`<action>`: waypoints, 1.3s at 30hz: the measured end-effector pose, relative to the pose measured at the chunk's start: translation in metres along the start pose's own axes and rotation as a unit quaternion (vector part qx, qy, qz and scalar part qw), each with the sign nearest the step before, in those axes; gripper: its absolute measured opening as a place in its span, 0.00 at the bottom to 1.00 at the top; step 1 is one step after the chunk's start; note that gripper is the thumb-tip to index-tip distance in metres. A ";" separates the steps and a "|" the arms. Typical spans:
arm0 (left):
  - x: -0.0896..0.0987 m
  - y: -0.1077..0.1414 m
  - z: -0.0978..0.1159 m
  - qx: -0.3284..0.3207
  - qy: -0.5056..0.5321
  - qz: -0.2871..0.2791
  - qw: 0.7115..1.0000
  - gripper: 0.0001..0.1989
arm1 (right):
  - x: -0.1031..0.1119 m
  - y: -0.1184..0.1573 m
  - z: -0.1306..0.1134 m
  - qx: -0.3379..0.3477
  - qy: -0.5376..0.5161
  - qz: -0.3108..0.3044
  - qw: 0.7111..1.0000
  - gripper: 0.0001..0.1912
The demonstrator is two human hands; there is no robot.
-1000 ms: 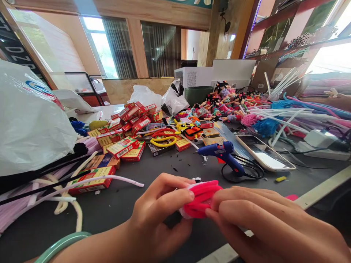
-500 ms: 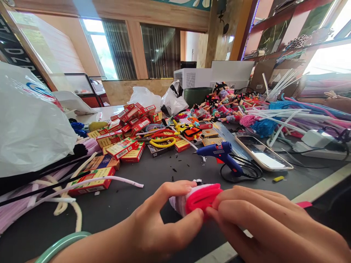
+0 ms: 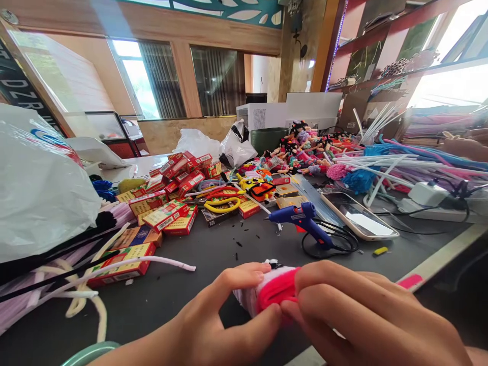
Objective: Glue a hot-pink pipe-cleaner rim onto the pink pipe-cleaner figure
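Note:
Between my left hand (image 3: 224,317) and my right hand (image 3: 362,310), low in the view, I hold a fuzzy pipe-cleaner figure (image 3: 276,291). It has hot-pink loops over a pale pink and white body, with a small black-and-white piece (image 3: 272,263) at its top. The fingers of my right hand pinch the pink loops and hide part of them. My left fingers and thumb grip the pale side. A pale green bangle (image 3: 91,349) circles my left wrist at the bottom edge.
A blue hot glue gun (image 3: 301,218) and a smartphone (image 3: 358,218) lie beyond my hands on the dark table (image 3: 213,249). Red-and-yellow boxes (image 3: 163,216), loose pipe cleaners (image 3: 412,162), small dolls (image 3: 305,147) and a white plastic bag (image 3: 38,188) crowd around them.
The view has tilted and shifted slightly. My hands have turned the figure, showing more of its pale body, and my right fingers now cover more of the pink loops.

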State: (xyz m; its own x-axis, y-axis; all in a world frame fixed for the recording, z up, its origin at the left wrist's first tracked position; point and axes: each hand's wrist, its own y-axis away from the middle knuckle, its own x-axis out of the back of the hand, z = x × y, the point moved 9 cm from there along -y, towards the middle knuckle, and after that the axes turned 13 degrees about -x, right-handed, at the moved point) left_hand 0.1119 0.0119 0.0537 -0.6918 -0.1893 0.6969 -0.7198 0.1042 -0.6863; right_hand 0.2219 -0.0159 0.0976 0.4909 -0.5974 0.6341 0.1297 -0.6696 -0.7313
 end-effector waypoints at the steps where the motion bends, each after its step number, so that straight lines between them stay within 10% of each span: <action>1: -0.001 0.001 0.000 -0.004 0.003 -0.009 1.000 0.10 | -0.002 0.000 -0.001 0.002 0.001 -0.005 1.000 0.19; 39: 0.002 0.000 0.000 -0.023 0.017 -0.003 1.000 0.11 | -0.003 -0.001 0.005 0.007 0.015 -0.002 1.000 0.17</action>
State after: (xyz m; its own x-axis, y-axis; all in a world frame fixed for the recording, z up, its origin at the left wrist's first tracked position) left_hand 0.1100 0.0114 0.0550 -0.6887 -0.1573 0.7078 -0.7251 0.1479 -0.6726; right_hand 0.2241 -0.0115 0.0946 0.4650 -0.6081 0.6434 0.1438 -0.6652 -0.7327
